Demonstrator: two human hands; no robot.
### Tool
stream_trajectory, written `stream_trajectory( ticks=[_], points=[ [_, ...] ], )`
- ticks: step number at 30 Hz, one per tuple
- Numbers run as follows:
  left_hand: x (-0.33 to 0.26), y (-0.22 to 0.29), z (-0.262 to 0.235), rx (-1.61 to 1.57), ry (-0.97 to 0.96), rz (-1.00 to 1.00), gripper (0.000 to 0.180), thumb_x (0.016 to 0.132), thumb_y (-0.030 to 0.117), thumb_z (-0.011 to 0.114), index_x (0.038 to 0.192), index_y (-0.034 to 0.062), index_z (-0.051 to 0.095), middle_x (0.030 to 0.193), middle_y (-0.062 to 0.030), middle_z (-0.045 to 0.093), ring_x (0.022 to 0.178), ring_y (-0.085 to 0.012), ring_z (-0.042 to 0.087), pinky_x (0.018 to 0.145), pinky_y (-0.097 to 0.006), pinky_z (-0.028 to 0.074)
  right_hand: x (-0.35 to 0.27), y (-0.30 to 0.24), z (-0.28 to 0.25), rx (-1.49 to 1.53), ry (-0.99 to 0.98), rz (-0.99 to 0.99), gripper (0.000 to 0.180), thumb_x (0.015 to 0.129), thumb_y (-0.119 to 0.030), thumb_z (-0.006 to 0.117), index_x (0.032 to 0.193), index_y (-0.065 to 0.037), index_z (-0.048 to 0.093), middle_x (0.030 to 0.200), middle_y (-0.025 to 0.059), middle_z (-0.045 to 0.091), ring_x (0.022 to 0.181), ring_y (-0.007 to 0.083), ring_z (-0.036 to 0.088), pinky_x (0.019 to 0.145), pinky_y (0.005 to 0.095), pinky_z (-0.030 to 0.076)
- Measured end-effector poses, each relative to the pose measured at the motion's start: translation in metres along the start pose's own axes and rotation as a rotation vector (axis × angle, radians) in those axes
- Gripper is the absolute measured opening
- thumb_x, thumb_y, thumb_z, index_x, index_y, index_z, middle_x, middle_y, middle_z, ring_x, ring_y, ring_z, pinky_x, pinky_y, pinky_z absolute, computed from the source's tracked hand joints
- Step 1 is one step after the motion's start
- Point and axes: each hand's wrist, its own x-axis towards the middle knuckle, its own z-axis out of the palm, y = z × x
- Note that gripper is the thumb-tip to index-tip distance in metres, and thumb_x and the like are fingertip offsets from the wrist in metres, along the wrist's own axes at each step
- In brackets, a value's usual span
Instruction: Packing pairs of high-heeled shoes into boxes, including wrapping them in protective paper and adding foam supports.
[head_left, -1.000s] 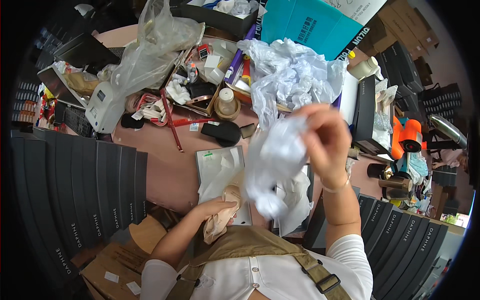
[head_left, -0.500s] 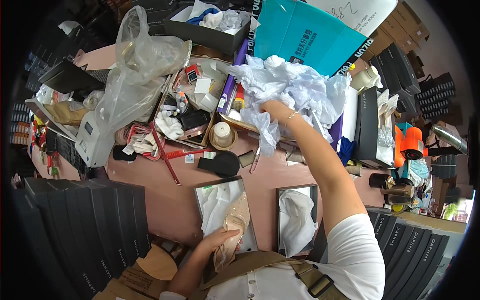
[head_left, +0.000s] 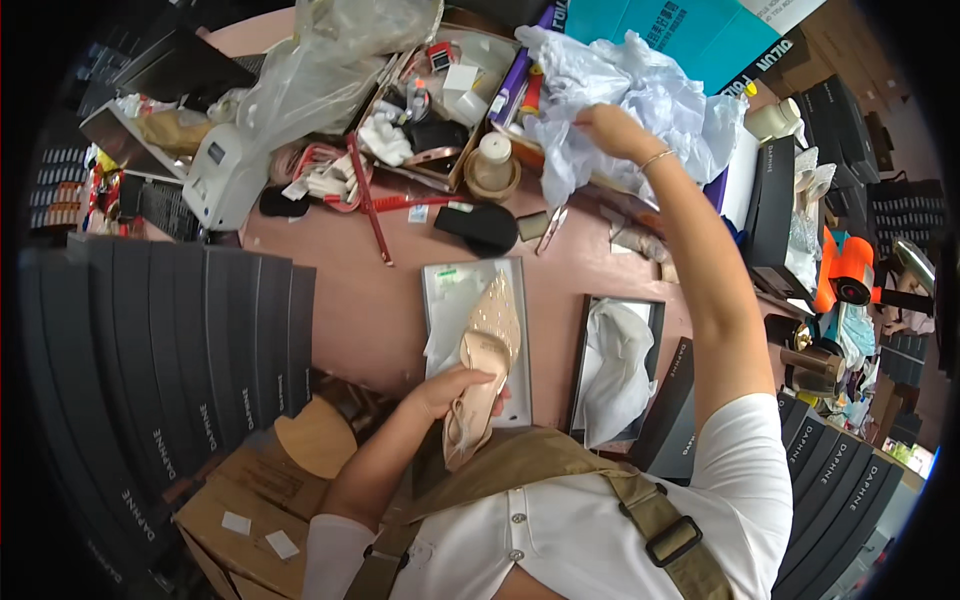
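Note:
My left hand is wrapped round a beige pointed shoe with a glittering toe, holding it sole-down at a tilt with the toe pointing away from me. Beneath the shoe lies an open shoe box part with white paper in it. My right hand reaches far forward over a heap of white tissue paper in a purple-edged box with a teal lid. Its fingers are curled together at the paper; whether they grip any is not plain.
Another dark shoe box holding white tissue stands to the right. Stacked dark shoe boxes line the left. A label printer, a tray of small items, a black pad and an orange heat gun surround the pink table.
My right hand has come up out of the tissue paper to its top edge. The shoe, still in my left hand, is now raised a little. The view has shifted downward.

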Motion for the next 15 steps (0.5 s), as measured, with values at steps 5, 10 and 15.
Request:
stream_trajectory(
  ticks=[5, 10, 15],
  points=[
    [-0.016, -0.014, 0.024, -0.335, -0.034, 0.336, 0.073, 0.086, 0.063, 0.041, 0.125, 0.0018, 0.043, 0.116, -0.0217, 0.053, 0.097, -0.0331, 0.059, 0.081, -0.049, 0.051, -0.079, -0.154, -0.074, 0.359, 0.218, 0.142, 0.026, 0.085, -0.011, 0.053, 0.107, 0.000, 0.063, 0.105, 0.0208, 0.064, 0.096, 0.0317, 0.063, 0.082, 0.0365, 0.048],
    [-0.022, -0.011, 0.066, -0.440, 0.024, 0.451, 0.097, 0.074, 0.083, 0.032, 0.135, 0.0072, 0.036, 0.127, -0.0137, 0.048, 0.110, -0.0270, 0.052, 0.097, -0.048, 0.040, -0.222, -0.290, 0.036, 0.688, 0.064, -0.148, 0.041, 0.090, -0.030, 0.054, 0.122, -0.004, 0.054, 0.117, 0.0230, 0.058, 0.108, 0.0379, 0.056, 0.099, 0.0464, 0.035],
    [-0.003, -0.059, 0.105, -0.233, 0.254, 0.568, 0.082, 0.088, 0.069, 0.027, 0.144, 0.0095, 0.023, 0.146, -0.0091, 0.030, 0.131, -0.0249, 0.034, 0.107, -0.040, 0.030, -0.208, -0.297, 0.104, 0.547, -0.047, 0.288, 0.058, 0.092, -0.046, 0.043, 0.103, 0.008, 0.058, 0.099, 0.0292, 0.056, 0.101, 0.0443, 0.051, 0.108, 0.0555, 0.012]
  ],
)
